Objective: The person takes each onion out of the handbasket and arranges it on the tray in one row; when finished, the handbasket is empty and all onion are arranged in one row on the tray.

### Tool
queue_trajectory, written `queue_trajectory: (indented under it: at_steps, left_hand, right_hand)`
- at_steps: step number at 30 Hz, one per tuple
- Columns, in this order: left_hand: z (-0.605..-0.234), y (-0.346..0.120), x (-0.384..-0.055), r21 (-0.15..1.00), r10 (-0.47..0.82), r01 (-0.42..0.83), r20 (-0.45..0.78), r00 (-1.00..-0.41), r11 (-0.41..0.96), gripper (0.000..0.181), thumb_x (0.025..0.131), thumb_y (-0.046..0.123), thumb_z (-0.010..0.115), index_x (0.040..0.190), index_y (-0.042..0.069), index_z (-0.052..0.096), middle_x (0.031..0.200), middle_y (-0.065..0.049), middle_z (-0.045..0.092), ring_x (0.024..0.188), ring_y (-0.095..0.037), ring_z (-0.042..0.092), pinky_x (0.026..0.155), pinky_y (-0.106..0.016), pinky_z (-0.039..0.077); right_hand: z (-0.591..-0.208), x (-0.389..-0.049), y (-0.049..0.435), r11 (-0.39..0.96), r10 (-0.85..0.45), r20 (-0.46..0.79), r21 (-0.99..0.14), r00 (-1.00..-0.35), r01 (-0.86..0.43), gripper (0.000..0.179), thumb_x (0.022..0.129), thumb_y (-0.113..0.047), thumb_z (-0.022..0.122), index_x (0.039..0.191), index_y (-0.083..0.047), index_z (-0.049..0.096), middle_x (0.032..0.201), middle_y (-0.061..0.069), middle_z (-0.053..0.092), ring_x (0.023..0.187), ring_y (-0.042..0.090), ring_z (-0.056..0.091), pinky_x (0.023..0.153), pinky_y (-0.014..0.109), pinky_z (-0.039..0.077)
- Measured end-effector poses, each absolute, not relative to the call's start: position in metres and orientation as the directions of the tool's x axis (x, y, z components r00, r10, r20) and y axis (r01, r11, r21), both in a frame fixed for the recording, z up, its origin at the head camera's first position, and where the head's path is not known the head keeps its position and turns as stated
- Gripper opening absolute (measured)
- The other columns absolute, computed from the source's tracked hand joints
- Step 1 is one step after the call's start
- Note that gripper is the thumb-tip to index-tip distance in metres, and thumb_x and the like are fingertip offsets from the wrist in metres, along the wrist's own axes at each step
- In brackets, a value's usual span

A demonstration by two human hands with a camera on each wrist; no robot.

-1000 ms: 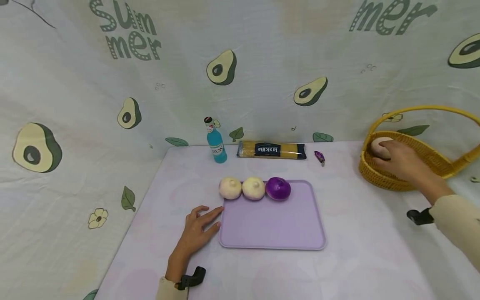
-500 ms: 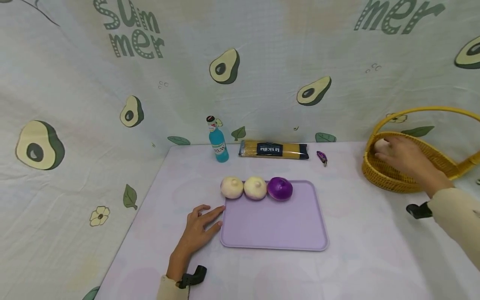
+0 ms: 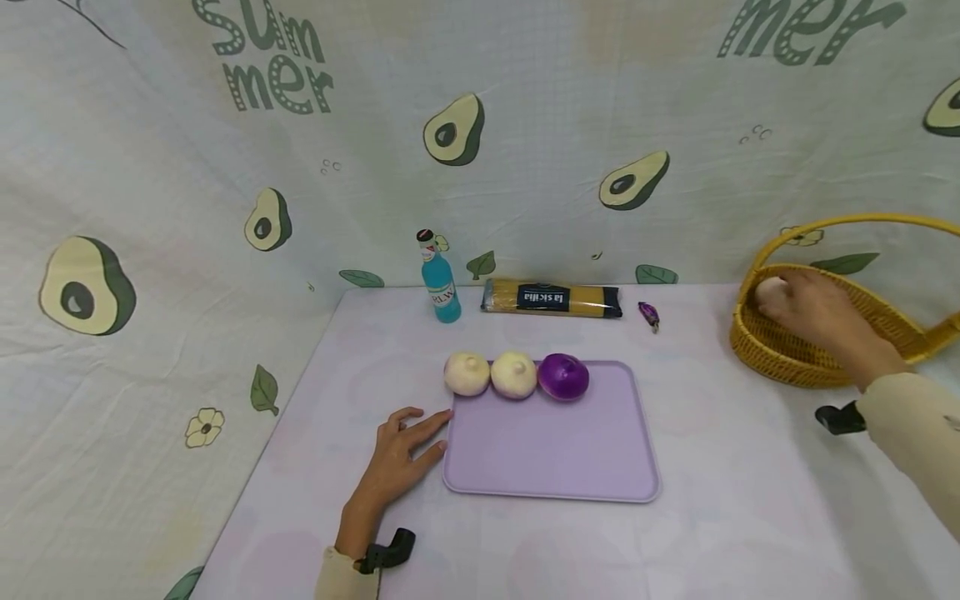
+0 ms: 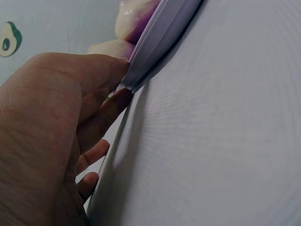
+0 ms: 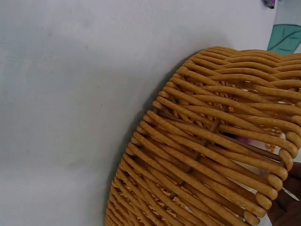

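Note:
My right hand (image 3: pixel 813 308) reaches into the yellow wicker basket (image 3: pixel 795 373) and holds a whitish round turnip (image 3: pixel 770 289), mostly hidden under the fingers. Through the weave in the right wrist view, a bit of purple shows behind the basket wall (image 5: pixel 202 150). At the left edge of the lilac tray (image 3: pixel 555 450), my left hand (image 3: pixel 397 462) touches the rim with spread fingers. The left wrist view has the thumb and a fingertip right at that rim (image 4: pixel 157 42). Along the tray's far edge sit two white-and-purple turnips (image 3: pixel 467 374) and a deep purple round vegetable (image 3: pixel 563 377).
Behind the tray stands a blue bottle (image 3: pixel 441 283), beside a packet of spaghetti (image 3: pixel 551 299) lying flat. A small purple item (image 3: pixel 649 315) lies right of the packet. The basket's tall handle (image 3: pixel 862 218) arches over its opening; a printed cloth backdrop (image 3: pixel 525 167) rises behind the table.
My right hand has shifted slightly and its fingers have closed further over the turnip in the basket. My left hand stays at the tray's edge. The whole head view has drifted slightly.

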State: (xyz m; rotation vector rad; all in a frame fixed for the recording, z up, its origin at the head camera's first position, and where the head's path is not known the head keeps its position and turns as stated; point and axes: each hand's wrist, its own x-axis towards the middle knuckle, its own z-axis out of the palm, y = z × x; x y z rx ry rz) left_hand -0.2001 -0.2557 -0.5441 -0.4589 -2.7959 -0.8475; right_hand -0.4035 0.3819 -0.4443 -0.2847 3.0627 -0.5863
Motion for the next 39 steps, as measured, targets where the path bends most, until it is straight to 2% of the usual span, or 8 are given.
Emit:
queue_trajectory:
  at_steps: [8, 20, 27, 31, 35, 39]
  left_hand:
    - [-0.543, -0.256, -0.201, 0.514, 0.23, 0.325, 0.241, -0.943, 0.794, 0.047, 0.097, 0.043, 0.064, 0.142, 0.034, 0.058, 0.135, 0.014, 0.061, 0.133, -0.023, 0.039, 0.101, -0.05, 0.023]
    - [-0.545, -0.254, -0.201, 0.503, 0.249, 0.354, 0.266, -0.931, 0.788, 0.047, 0.096, 0.039, 0.066, 0.142, 0.031, 0.059, 0.134, 0.012, 0.062, 0.132, -0.026, 0.041, 0.101, -0.051, 0.024]
    - [-0.544, -0.257, -0.202, 0.507, 0.242, 0.341, 0.252, -0.937, 0.792, 0.047, 0.097, 0.041, 0.066, 0.142, 0.033, 0.058, 0.135, 0.014, 0.061, 0.132, -0.024, 0.039, 0.101, -0.05, 0.024]
    - [-0.545, -0.257, -0.203, 0.504, 0.247, 0.348, 0.257, -0.934, 0.791, 0.047, 0.097, 0.041, 0.065, 0.142, 0.033, 0.058, 0.135, 0.014, 0.061, 0.132, -0.023, 0.039, 0.101, -0.051, 0.024]
    - [-0.545, -0.256, -0.203, 0.496, 0.252, 0.359, 0.271, -0.929, 0.791, 0.047, 0.096, 0.04, 0.066, 0.142, 0.032, 0.059, 0.135, 0.012, 0.062, 0.132, -0.025, 0.04, 0.1, -0.052, 0.024]
    - [-0.545, -0.257, -0.204, 0.496, 0.251, 0.352, 0.26, -0.932, 0.794, 0.047, 0.097, 0.042, 0.065, 0.143, 0.033, 0.058, 0.135, 0.014, 0.061, 0.132, -0.024, 0.039, 0.1, -0.051, 0.024]
  right_hand:
    - [-0.449, -0.409, 0.384, 0.907, -0.182, 0.033, -0.38, -0.983, -0.181, 0.08, 0.103, -0.043, 0.05, 0.145, 0.02, 0.024, 0.144, 0.048, 0.02, 0.132, 0.065, 0.015, 0.108, 0.071, 0.009]
    - [-0.453, -0.415, 0.384, 0.926, -0.152, 0.044, -0.343, -0.987, -0.158, 0.077, 0.1, -0.033, 0.055, 0.137, 0.028, 0.027, 0.135, 0.051, 0.022, 0.124, 0.067, 0.02, 0.101, 0.074, 0.015]
    - [-0.451, -0.421, 0.387, 0.933, -0.149, 0.018, -0.329, -0.989, -0.147, 0.078, 0.101, -0.037, 0.05, 0.13, 0.032, 0.029, 0.127, 0.051, 0.027, 0.117, 0.067, 0.028, 0.098, 0.073, 0.021]
    - [-0.452, -0.425, 0.394, 0.941, -0.129, 0.0, -0.316, -0.992, -0.123, 0.084, 0.1, -0.044, 0.05, 0.128, 0.033, 0.029, 0.122, 0.05, 0.03, 0.111, 0.066, 0.032, 0.093, 0.074, 0.026]
    - [-0.454, -0.428, 0.4, 0.943, -0.104, -0.018, -0.319, -0.994, -0.093, 0.095, 0.097, -0.053, 0.053, 0.13, 0.032, 0.027, 0.122, 0.051, 0.028, 0.11, 0.066, 0.032, 0.092, 0.074, 0.027]
    - [-0.456, -0.428, 0.403, 0.939, -0.093, -0.031, -0.334, -0.995, -0.077, 0.098, 0.096, -0.055, 0.055, 0.13, 0.032, 0.025, 0.123, 0.052, 0.026, 0.111, 0.066, 0.03, 0.093, 0.074, 0.026]
